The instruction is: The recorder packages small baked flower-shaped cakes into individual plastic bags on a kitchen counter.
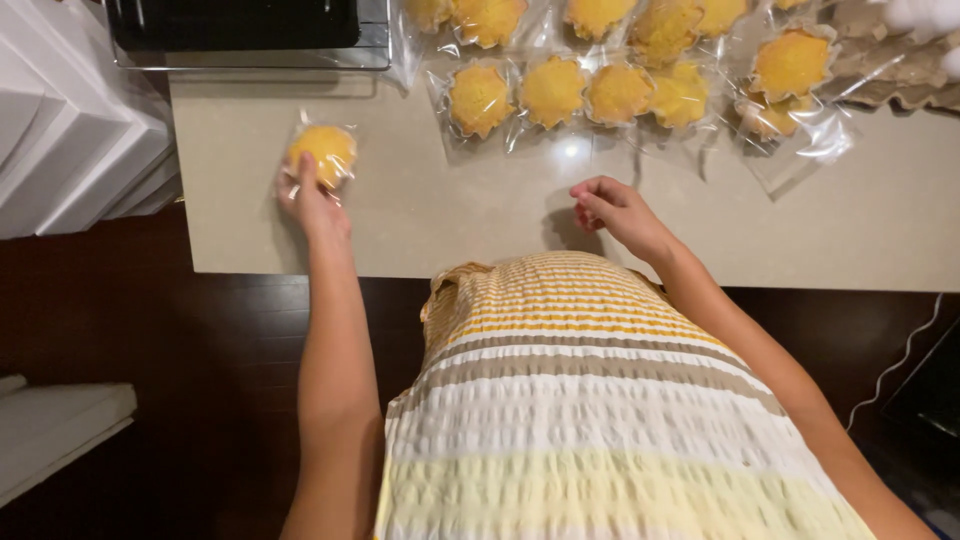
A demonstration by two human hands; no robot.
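Note:
My left hand (308, 197) holds a yellow cake in a clear plastic bag (323, 152) at the left of the beige counter (430, 215). My right hand (615, 212) hovers just above the counter near its front edge, fingers loosely curled, with nothing in it. Several more bagged yellow cakes (585, 92) lie in rows at the back of the counter, beyond my right hand.
A dark appliance (250, 30) sits at the back left of the counter. White boxes (70, 130) are stacked to the left. An egg carton (900, 70) lies at the back right. Dark wooden floor shows below the counter edge.

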